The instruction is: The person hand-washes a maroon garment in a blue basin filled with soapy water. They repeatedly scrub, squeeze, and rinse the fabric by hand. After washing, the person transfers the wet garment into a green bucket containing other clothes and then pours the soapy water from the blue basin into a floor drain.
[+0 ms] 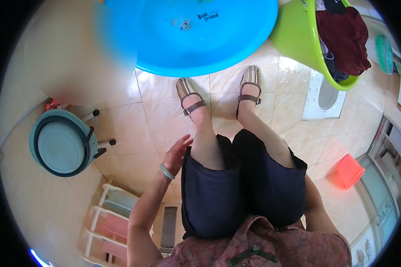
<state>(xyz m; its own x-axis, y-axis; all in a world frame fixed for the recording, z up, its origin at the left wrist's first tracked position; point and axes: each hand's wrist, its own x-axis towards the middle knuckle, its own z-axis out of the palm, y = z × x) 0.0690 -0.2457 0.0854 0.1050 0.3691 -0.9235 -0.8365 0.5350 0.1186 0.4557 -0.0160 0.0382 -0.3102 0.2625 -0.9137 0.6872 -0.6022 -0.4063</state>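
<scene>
My left hand (176,156), with a pale green bangle (166,171) on its wrist, hangs beside my left shin, just outside the dark trouser leg. Its fingers are stretched out, slightly smeared, and hold nothing that I can see. Down the outer side of my right thigh goes my right arm (318,211); the hand itself is hidden behind the leg. Beyond my feet, in woven shoes, lies a large blue basin (209,53) with a printed inside. At its right a lime green bucket (294,33) leans over, holding dark red and dark clothes (343,38).
A folding teal basin (60,147) is at the left wall, above a white rack (96,213). A squat toilet (327,98) is set in the tiled floor at right, with an orange-red bucket (348,171) nearer. A blurred pale patch covers the upper left.
</scene>
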